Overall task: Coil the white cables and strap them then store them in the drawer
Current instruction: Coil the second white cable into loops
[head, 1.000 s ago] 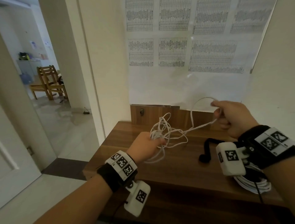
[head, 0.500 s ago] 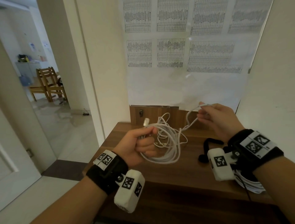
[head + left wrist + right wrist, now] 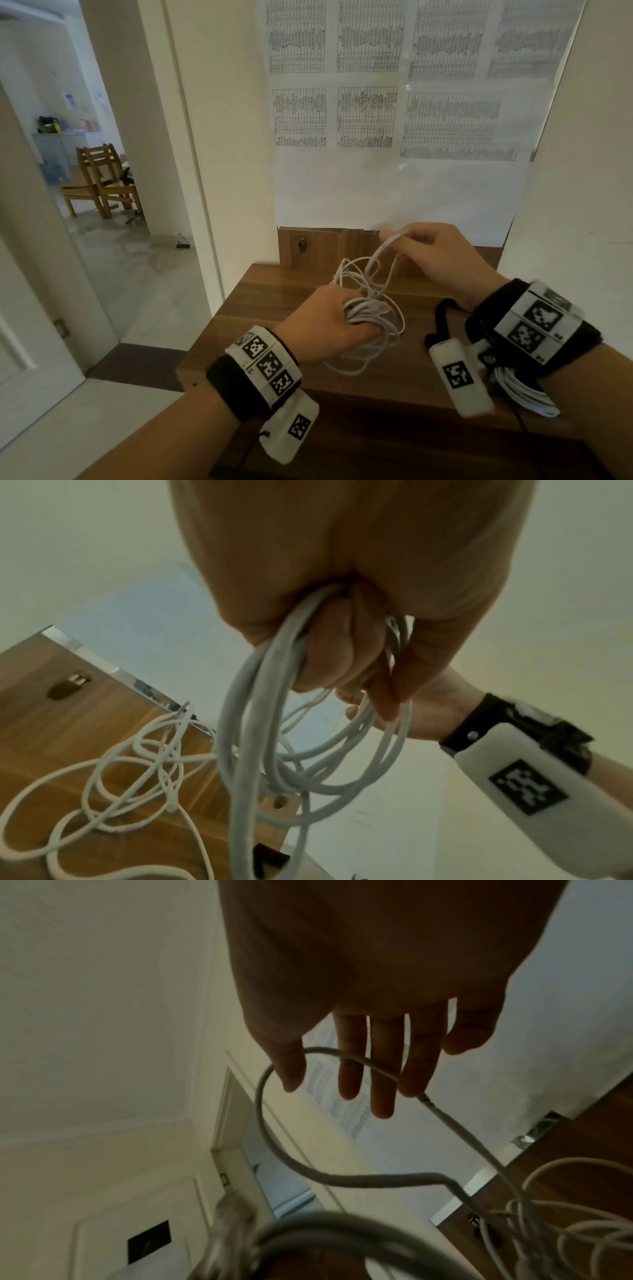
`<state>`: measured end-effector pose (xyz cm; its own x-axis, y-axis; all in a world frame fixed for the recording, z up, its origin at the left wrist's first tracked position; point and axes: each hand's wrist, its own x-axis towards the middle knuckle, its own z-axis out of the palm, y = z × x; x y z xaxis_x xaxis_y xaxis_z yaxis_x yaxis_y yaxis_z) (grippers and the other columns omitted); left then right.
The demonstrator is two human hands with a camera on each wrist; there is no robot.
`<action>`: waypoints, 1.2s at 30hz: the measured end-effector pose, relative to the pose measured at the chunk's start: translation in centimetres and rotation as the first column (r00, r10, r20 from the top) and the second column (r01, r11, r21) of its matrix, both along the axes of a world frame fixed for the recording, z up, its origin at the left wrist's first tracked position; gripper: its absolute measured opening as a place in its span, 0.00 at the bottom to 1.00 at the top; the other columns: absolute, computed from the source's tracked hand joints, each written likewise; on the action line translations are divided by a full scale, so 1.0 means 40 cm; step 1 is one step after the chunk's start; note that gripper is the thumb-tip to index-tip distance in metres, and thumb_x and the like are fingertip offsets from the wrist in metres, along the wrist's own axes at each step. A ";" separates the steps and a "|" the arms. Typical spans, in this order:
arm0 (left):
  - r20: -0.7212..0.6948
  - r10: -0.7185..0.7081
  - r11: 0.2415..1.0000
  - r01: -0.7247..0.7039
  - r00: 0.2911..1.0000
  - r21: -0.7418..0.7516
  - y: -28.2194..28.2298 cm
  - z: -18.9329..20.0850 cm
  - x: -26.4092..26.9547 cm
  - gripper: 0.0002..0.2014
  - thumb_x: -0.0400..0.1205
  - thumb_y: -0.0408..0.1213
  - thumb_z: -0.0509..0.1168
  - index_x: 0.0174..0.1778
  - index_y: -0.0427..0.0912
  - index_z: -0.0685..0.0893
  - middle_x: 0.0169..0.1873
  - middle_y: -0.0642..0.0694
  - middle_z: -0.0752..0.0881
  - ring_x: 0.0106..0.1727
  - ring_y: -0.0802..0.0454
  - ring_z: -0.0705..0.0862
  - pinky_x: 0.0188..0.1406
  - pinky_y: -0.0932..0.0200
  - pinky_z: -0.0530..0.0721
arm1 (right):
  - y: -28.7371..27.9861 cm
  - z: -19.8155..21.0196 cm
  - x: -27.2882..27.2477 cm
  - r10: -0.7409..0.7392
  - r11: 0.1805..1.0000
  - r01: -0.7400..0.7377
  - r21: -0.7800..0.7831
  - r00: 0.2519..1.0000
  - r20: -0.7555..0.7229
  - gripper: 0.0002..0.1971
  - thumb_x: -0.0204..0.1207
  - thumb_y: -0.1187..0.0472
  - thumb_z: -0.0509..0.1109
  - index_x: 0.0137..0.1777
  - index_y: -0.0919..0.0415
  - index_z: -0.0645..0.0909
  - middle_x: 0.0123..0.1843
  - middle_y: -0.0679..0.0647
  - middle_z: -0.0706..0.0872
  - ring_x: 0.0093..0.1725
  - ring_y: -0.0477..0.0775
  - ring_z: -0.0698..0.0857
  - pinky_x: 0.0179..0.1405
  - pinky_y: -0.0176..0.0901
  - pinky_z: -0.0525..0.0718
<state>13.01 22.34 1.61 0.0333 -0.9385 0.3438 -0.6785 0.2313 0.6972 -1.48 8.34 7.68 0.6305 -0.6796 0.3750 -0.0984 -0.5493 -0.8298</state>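
Left hand (image 3: 320,323) grip clamped on coiled white cable (image 3: 373,313) above counter (image 3: 260,308), right hand (image 3: 442,260) pinching a loose loop (fingers mostly straight), second coil (image 3: 527,394) and black strap (image 3: 442,318) on counter

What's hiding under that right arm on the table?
Under the right wrist lies a bundle of white cable on the wooden table, with a black strap beside it. Only the bundle's edge shows; the arm covers the rest, so whether it is strapped cannot be seen.
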 end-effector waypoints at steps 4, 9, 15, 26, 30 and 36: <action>0.104 0.088 0.983 -0.069 0.991 -0.172 -0.015 0.000 -0.003 0.04 0.80 0.37 0.74 0.48 0.44 0.92 0.40 0.51 0.92 0.41 0.62 0.89 0.44 0.64 0.85 | 0.019 0.001 0.005 0.065 0.991 -0.065 -0.115 0.998 -0.002 0.11 0.76 0.52 0.78 0.41 0.61 0.92 0.35 0.53 0.92 0.37 0.48 0.90 0.41 0.34 0.86; 0.010 0.200 0.961 -0.194 0.980 -0.197 -0.019 -0.003 0.028 0.16 0.81 0.35 0.70 0.39 0.66 0.85 0.31 0.61 0.86 0.36 0.69 0.85 0.39 0.74 0.78 | 0.022 0.021 -0.004 0.217 0.969 -0.226 -0.098 0.971 -0.096 0.11 0.71 0.60 0.83 0.52 0.57 0.89 0.39 0.54 0.93 0.41 0.54 0.92 0.49 0.41 0.88; -0.449 0.142 0.969 -0.216 0.882 -0.117 -0.001 0.002 0.022 0.14 0.83 0.31 0.68 0.38 0.53 0.91 0.21 0.57 0.82 0.22 0.63 0.76 0.24 0.69 0.75 | 0.008 0.008 -0.007 0.157 0.988 -0.153 -0.037 0.979 0.129 0.09 0.74 0.55 0.78 0.53 0.54 0.90 0.50 0.53 0.92 0.46 0.45 0.88 0.45 0.34 0.84; -0.927 -0.083 0.995 -0.016 0.366 -0.095 -0.002 0.020 0.047 0.07 0.80 0.38 0.64 0.37 0.42 0.84 0.23 0.50 0.66 0.16 0.60 0.61 0.14 0.67 0.58 | -0.037 -0.053 -0.012 0.048 0.956 -0.082 0.281 0.991 0.126 0.14 0.80 0.76 0.69 0.60 0.60 0.79 0.57 0.62 0.90 0.57 0.62 0.91 0.59 0.60 0.90; -0.993 -0.116 0.993 0.013 0.016 -0.115 -0.010 0.031 0.068 0.09 0.81 0.41 0.62 0.45 0.40 0.83 0.20 0.54 0.63 0.14 0.62 0.61 0.13 0.70 0.57 | -0.033 -0.072 -0.016 0.078 0.989 -0.098 -0.111 0.983 -0.169 0.28 0.76 0.77 0.69 0.69 0.48 0.77 0.77 0.43 0.74 0.80 0.45 0.71 0.81 0.50 0.69; -0.965 -0.155 0.988 -0.017 -0.212 -0.154 -0.010 0.039 0.085 0.12 0.82 0.42 0.62 0.42 0.38 0.86 0.18 0.54 0.63 0.13 0.60 0.61 0.14 0.69 0.56 | 0.020 -0.086 -0.011 0.088 0.929 -0.218 -0.300 0.915 -0.394 0.30 0.76 0.57 0.79 0.76 0.42 0.73 0.84 0.43 0.64 0.84 0.44 0.61 0.83 0.43 0.62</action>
